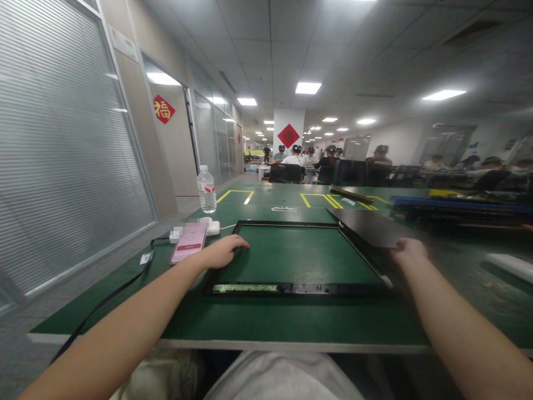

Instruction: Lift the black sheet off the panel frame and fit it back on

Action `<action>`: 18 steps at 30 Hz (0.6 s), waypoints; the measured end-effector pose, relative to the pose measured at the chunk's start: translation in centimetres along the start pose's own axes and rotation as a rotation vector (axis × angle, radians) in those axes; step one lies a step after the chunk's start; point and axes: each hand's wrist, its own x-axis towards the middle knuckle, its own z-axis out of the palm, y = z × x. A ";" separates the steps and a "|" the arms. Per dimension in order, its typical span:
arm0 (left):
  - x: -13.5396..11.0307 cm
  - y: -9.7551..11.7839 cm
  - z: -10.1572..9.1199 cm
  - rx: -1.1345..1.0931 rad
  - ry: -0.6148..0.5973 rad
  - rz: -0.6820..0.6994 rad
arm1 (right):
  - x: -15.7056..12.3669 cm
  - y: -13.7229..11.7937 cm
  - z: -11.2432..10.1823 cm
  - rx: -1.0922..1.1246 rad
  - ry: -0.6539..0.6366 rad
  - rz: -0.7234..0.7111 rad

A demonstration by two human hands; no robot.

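A thin black rectangular frame (pixel 287 224) lies flat on the green table, with the table top showing through its middle. Along its near bar runs a green strip (pixel 245 288). My left hand (pixel 222 253) is on the frame's left side, its fingers bent over the edge. To the right, my right hand (pixel 410 251) pinches the near edge of a flat dark panel (pixel 368 226). That panel is tilted and raised along the frame's right side; whether the two touch there I cannot tell. The right hand is slightly blurred.
The green table (pixel 291 325) carries a phone (pixel 189 245), a white charger (pixel 212 226) and a water bottle (pixel 206 190) at left. A black cable (pixel 112 297) crosses the left edge. Long blue-edged parts (pixel 453 206) and a white object (pixel 510 266) lie at right. Several people sit farther back.
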 end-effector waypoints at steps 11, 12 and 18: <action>-0.1 0.3 -0.2 -0.016 0.004 -0.004 | -5.4 -0.7 1.6 0.068 -0.080 -0.137; -0.1 0.3 -0.2 -0.026 0.009 -0.004 | -5.8 -0.8 1.7 0.063 -0.092 -0.158; -0.2 0.2 -0.4 -0.039 0.049 -0.009 | -8.8 -1.3 2.1 0.038 -0.206 -0.230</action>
